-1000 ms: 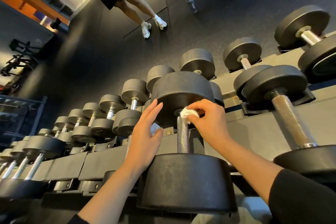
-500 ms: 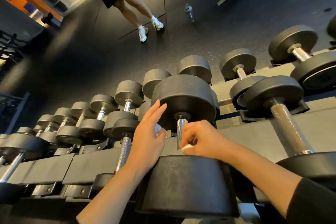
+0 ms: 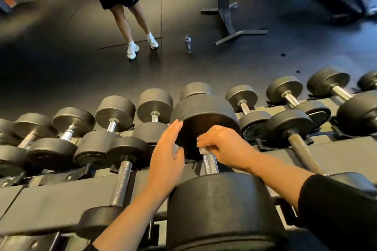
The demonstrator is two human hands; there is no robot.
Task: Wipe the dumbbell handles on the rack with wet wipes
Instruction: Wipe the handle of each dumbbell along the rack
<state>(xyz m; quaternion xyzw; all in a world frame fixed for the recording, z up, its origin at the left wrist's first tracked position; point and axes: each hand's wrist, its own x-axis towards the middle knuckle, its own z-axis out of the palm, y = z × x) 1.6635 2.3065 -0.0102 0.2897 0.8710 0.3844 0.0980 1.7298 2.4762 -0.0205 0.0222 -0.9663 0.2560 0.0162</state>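
Note:
A large black dumbbell (image 3: 222,208) lies on the rack (image 3: 51,204) right in front of me, its knurled steel handle (image 3: 210,164) running away from me. My right hand (image 3: 224,146) grips a white wet wipe (image 3: 203,150) against the far end of that handle, next to the far head (image 3: 206,116). My left hand (image 3: 166,159) is held flat with straight fingers just left of the handle, beside the far head; I cannot tell whether it touches.
Rows of smaller black dumbbells (image 3: 114,114) fill the rack to both sides. A person (image 3: 122,6) stands on the dark rubber floor beyond, near a bottle (image 3: 187,44) and a metal stand (image 3: 230,24).
My right hand has slid the wipe from the near end of the handle back up to the far end. The camera has tilted up, showing more floor.

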